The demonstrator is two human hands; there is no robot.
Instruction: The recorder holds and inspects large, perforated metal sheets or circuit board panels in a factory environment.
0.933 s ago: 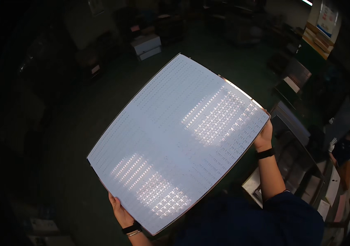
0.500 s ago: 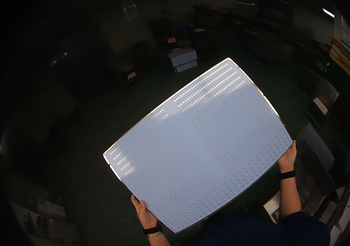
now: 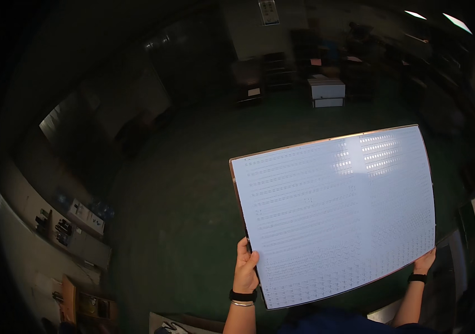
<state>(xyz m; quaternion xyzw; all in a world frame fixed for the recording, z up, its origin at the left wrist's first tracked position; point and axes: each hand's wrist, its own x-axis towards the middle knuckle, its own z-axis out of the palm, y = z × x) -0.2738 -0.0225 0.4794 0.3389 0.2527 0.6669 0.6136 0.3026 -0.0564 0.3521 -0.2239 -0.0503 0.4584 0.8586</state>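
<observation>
Between my two hands is a large, thin, rectangular panel (image 3: pixel 326 222), pale blue-white, with rows of small rectangular marks and a coppery edge along its far side. It lies tilted in front of me, and light glints off its upper right part. My left hand (image 3: pixel 245 270) grips the lower left edge, thumb over the face and fingers curled behind. At the lower right corner my right hand (image 3: pixel 425 261) holds the edge; most of its fingers are hidden. Black bands circle both wrists, and a metal bracelet sits on the left one.
The room is dim, with a dark green floor (image 3: pixel 176 222). White boxes (image 3: pixel 327 92) stand at the far side. A counter with several dark items and a white box (image 3: pixel 86 216) runs along the left. Near the bottom left is a wooden cabinet (image 3: pixel 69 298).
My view has swung left, so the panel now appears farther right and lower. It slants less than before. Bright glints on it have shifted, and both hands keep their grip.
</observation>
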